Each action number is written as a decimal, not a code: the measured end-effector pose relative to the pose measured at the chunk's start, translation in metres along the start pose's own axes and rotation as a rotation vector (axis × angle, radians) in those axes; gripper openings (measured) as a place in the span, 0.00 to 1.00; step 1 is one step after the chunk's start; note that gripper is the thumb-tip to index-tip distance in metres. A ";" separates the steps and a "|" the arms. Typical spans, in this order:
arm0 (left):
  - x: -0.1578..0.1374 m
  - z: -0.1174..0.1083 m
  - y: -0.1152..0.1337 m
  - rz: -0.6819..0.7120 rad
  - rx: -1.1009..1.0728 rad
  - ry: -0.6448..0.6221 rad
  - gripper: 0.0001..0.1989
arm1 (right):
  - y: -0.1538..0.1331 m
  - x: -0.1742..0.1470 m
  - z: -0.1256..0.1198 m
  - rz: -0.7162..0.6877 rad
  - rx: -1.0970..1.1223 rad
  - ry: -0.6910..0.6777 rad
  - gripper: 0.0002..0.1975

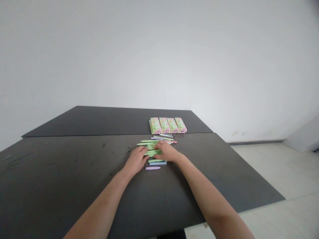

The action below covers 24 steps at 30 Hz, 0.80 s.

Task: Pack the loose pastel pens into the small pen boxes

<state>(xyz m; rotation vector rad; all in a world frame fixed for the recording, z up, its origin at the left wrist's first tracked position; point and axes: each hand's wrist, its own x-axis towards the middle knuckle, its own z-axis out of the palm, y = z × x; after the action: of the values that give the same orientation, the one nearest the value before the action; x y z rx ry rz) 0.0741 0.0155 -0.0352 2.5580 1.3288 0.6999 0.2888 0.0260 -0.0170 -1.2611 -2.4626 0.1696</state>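
Note:
Several light-green pens (151,152) lie side by side in a bunch on the dark table. My left hand (136,160) grips the left ends of the bunch, fingers curled and thumb on the near side. From the right, my right hand (166,152) closes over the same pens, covering their right ends. A blue pen (158,163) lies just in front of the bunch, and nearer to me is a purple pen (153,168). Beyond my hands, more green, purple, pink and white pens (161,137) lie loosely; my right hand hides part of them.
Several green-and-pink boxes (164,125) stand in a row behind the pens, on the far tabletop (112,121). The near tabletop (74,186) is dark, with scuff marks. A white wall (154,56) rises behind, and pale floor (259,166) shows at the right.

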 end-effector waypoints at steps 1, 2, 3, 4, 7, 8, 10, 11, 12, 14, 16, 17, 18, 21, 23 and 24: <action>0.000 0.000 0.000 0.002 -0.008 0.002 0.16 | 0.000 0.000 0.000 0.003 -0.004 -0.003 0.17; 0.000 0.000 0.001 0.003 -0.017 0.010 0.16 | -0.001 0.000 0.000 0.008 -0.006 -0.007 0.17; 0.000 0.000 0.001 0.002 -0.026 0.025 0.16 | -0.001 0.000 -0.001 0.011 -0.005 -0.013 0.17; 0.000 -0.001 0.003 0.001 -0.036 0.045 0.16 | -0.002 0.000 -0.001 0.013 -0.002 -0.020 0.17; -0.001 -0.004 0.009 0.010 -0.067 0.098 0.15 | -0.002 0.000 -0.003 0.001 0.012 -0.031 0.16; -0.002 -0.005 0.012 0.022 -0.078 0.097 0.16 | -0.002 0.000 -0.003 -0.002 0.015 -0.031 0.15; -0.003 -0.007 0.018 0.044 -0.103 0.062 0.21 | -0.002 0.000 -0.002 -0.001 0.013 -0.028 0.14; -0.004 -0.008 0.021 0.051 -0.112 0.035 0.25 | -0.001 0.000 -0.002 0.004 0.009 -0.027 0.14; -0.005 -0.009 0.024 0.058 -0.119 0.009 0.30 | -0.001 0.000 -0.002 0.010 0.004 -0.029 0.14; -0.007 -0.010 0.031 0.075 -0.114 -0.034 0.38 | -0.001 0.000 -0.001 0.019 -0.009 -0.041 0.15; -0.008 -0.010 0.036 0.100 -0.092 -0.075 0.45 | -0.001 0.000 -0.001 0.021 -0.020 -0.062 0.17; -0.009 -0.010 0.039 0.122 -0.082 -0.096 0.48 | -0.001 0.001 -0.002 0.020 -0.024 -0.072 0.17; -0.009 -0.009 0.041 0.145 -0.072 -0.121 0.51 | 0.000 0.001 -0.002 0.015 -0.026 -0.081 0.16; -0.010 -0.006 0.046 0.154 -0.039 -0.164 0.54 | 0.001 0.001 -0.002 -0.012 -0.016 -0.100 0.14; -0.010 -0.005 0.048 0.141 -0.018 -0.171 0.54 | 0.002 0.001 -0.002 -0.025 -0.010 -0.104 0.14; -0.011 -0.005 0.048 0.134 -0.009 -0.171 0.53 | 0.002 0.000 -0.001 -0.029 -0.009 -0.102 0.15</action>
<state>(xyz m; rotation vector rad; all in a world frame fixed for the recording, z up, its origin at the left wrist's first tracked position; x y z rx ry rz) 0.1016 -0.0215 -0.0174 2.6502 1.1083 0.4931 0.2906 0.0272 -0.0163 -1.2493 -2.5689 0.2201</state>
